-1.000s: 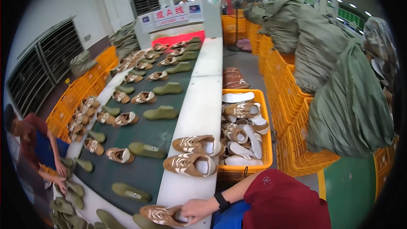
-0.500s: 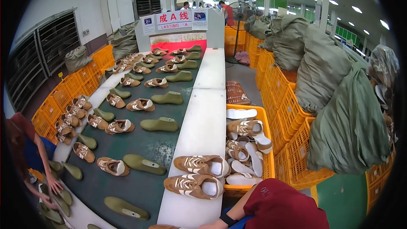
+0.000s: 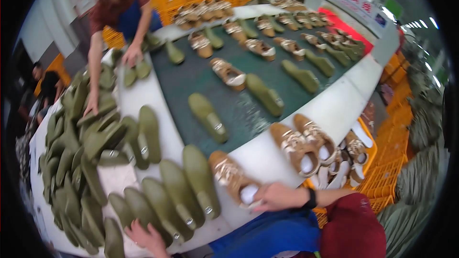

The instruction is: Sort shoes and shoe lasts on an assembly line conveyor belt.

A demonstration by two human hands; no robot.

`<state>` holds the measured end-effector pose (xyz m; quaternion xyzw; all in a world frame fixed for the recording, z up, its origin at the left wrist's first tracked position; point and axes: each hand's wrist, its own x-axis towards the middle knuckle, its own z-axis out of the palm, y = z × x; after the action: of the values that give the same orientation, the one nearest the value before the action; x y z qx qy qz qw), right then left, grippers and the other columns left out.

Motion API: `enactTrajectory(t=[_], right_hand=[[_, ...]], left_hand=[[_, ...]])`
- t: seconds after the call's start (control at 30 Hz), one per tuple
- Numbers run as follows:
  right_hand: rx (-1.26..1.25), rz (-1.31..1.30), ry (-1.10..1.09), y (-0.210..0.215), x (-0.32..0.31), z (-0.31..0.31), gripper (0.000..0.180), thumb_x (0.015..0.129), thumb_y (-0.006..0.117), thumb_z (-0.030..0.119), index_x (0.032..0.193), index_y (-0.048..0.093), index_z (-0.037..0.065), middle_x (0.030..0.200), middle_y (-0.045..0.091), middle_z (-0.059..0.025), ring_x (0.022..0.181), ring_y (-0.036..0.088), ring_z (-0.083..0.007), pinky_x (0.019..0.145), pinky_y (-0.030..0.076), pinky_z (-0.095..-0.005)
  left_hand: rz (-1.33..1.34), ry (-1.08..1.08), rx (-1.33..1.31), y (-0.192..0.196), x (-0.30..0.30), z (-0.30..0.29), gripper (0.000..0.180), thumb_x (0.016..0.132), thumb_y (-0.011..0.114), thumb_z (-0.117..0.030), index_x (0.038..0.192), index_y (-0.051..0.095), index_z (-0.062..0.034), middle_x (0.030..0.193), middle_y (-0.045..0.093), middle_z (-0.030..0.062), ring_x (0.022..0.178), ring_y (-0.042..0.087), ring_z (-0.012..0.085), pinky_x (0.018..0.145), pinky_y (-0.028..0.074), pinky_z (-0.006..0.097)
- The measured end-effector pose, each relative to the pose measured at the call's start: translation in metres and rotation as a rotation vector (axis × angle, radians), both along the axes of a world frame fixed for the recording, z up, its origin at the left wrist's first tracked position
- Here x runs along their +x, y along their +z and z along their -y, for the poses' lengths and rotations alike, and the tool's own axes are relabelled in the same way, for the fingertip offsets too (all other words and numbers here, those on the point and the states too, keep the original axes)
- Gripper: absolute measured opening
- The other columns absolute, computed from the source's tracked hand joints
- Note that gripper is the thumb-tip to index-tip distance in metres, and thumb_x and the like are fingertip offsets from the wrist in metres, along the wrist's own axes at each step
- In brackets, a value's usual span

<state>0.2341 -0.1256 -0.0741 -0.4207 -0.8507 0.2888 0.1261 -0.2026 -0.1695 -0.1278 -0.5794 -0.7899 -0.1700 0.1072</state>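
A brown-and-white sneaker (image 3: 229, 174) lies on the white ledge in front of me. My right hand (image 3: 279, 197) is closed on its heel, beside the pale insole. To the left, a row of olive-green shoe lasts (image 3: 179, 200) lies side by side near the front edge. My left hand (image 3: 147, 238) touches the nearer lasts with its fingers apart, gripping none. Right of the held sneaker, a pair of matching sneakers (image 3: 301, 150) rests on the ledge. The picture is a little blurred.
A large heap of lasts (image 3: 71, 162) covers the left end of the table. A co-worker (image 3: 119, 5) across it handles lasts with both hands. Sneakers and lasts stand on the dark green belt (image 3: 177, 100). An orange crate (image 3: 370, 150) of sneakers is at the right.
My view has swung left and down, bringing the heap of lasts, the co-worker and my left hand into sight. My right hand now shows on a sneaker's heel.
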Motion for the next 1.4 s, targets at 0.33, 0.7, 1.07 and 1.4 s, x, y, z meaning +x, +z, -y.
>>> enactTrajectory(t=[0.33,0.7,1.07,1.4], right_hand=[[-0.024,0.039,-0.073,0.14,-0.047,-0.204,0.036,0.078,0.072,0.032,0.099,0.063,0.003,0.086,0.064,-0.0104,0.079,0.062,-0.02,0.068,0.048,-0.0318],[0.11,0.086,-0.259,-0.097,-0.15,-0.338,0.041,0.075,0.067,0.021,0.114,0.06,0.01,0.102,0.064,-0.0174,0.096,0.061,-0.034,0.088,0.047,-0.0393],[-0.384,0.087,0.009,0.06,-0.011,-0.209,0.034,0.089,0.057,0.018,0.119,0.057,0.002,0.102,0.065,-0.0073,0.092,0.059,-0.0137,0.084,0.047,-0.029],[-0.351,0.796,-1.153,0.359,0.312,0.035,0.04,0.085,0.056,0.02,0.12,0.058,0.003,0.1,0.067,-0.0089,0.084,0.067,-0.0177,0.072,0.054,-0.0317]], left_hand=[[0.183,0.164,-0.088,0.008,0.022,0.003,0.044,0.081,0.055,-0.016,0.123,0.048,-0.0049,0.127,0.047,0.015,0.124,0.04,0.0326,0.106,0.016,0.058],[0.215,0.182,-0.102,0.01,0.019,0.014,0.045,0.08,0.056,-0.012,0.123,0.047,-0.0047,0.129,0.046,0.0172,0.123,0.042,0.032,0.108,0.011,0.058],[0.129,0.108,-0.062,-0.002,0.011,0.002,0.04,0.086,0.051,-0.019,0.125,0.049,-0.01,0.129,0.051,0.0104,0.121,0.046,0.0294,0.106,0.014,0.058],[0.048,0.105,-0.133,-0.012,0.005,0.003,0.04,0.089,0.05,-0.021,0.128,0.047,-0.014,0.129,0.051,0.0046,0.119,0.048,0.0263,0.104,0.018,0.062]])
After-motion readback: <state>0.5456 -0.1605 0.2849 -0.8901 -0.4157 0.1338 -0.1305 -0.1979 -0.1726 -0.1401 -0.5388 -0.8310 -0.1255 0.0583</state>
